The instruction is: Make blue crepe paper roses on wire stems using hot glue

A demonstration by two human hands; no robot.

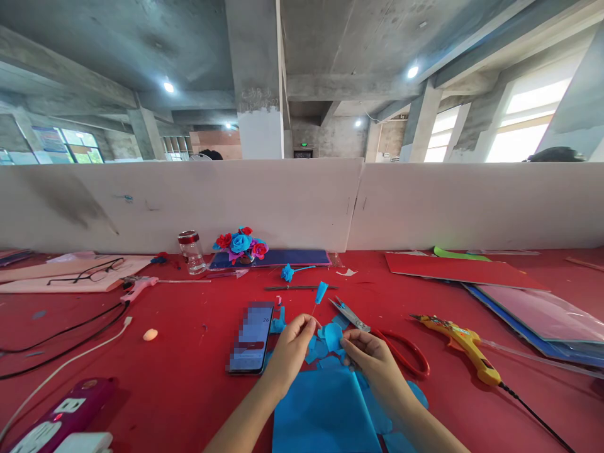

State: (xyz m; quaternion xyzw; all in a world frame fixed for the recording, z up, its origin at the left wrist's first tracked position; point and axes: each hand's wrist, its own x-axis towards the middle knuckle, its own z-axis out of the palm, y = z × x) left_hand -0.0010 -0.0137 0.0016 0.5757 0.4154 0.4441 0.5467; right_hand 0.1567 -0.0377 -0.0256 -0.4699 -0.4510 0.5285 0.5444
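Note:
Between the thumb and fingers of my left hand is a thin stem, and a rolled blue paper bud tops it. My right hand pinches a rounded blue paper petal, held just to the right of the stem and apart from the bud. Loose blue petals lie beneath both hands, partly hidden by them. Below them is a larger blue paper sheet. Red-handled scissors rest beside my right hand, blades partly open. A phone lies left of my left hand.
A yellow glue gun lies at right, a pink one at left. A small blue paper flower, a flower arrangement and a glass jar stand farther back. A power strip sits front left. A white partition borders the red table.

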